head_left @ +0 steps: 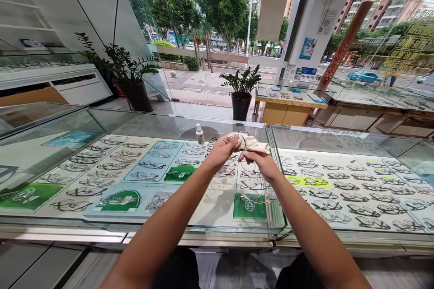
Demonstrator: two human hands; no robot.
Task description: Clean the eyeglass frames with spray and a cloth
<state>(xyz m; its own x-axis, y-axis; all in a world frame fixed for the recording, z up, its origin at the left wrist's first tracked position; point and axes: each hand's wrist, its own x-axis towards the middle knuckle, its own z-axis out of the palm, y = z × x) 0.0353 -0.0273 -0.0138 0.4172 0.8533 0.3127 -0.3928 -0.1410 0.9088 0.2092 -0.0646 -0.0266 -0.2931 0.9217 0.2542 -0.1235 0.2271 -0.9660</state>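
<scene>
Both hands meet above the glass display case [220, 230], around a crumpled cream cloth [252, 143]. My left hand [222, 148] is closed on the cloth's left part, thumb on top. On the right side, my right hand [260, 162] has its fingers curled in a pinch beneath the cloth, gripping its lower edge. Whether a pair of glasses is wrapped inside cannot be made out. A small white spray bottle [200, 134] stands upright on the glass, left of my left hand.
Rows of eyeglasses [152, 165] lie under the glass, with green display cards [249, 207] among them. A second display case [356, 189] adjoins on the right. Beyond the counter stand potted plants [240, 104] and a wooden display table [288, 110], before large windows.
</scene>
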